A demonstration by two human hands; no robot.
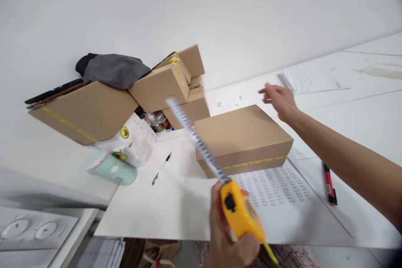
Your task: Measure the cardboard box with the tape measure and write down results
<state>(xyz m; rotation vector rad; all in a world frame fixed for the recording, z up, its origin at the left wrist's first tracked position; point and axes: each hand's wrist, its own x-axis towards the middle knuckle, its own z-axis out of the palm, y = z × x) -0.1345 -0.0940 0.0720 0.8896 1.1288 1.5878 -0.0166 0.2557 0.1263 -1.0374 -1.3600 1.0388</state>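
Note:
My left hand (224, 236) is wrapped round a yellow tape measure (241, 211), low in the middle of the view. A length of its printed blade (201, 144) sticks out up and to the left, passing in front of a closed brown cardboard box (238, 130). That box lies flat on the white table, with yellow tape along its near side. Over the box's far right corner hangs my right hand (279, 99), its fingers loosely bent and apart, with nothing visible in them. A printed sheet (276, 188) lies partly under the box.
Stacked cardboard boxes (160, 88) stand at the back left, with dark grey cloth (113, 69) on top. Nearby are an avocado-print carton (138, 138), a mint tumbler (113, 168) and a pen (162, 168). A red marker (328, 184) and papers (310, 80) lie on the right.

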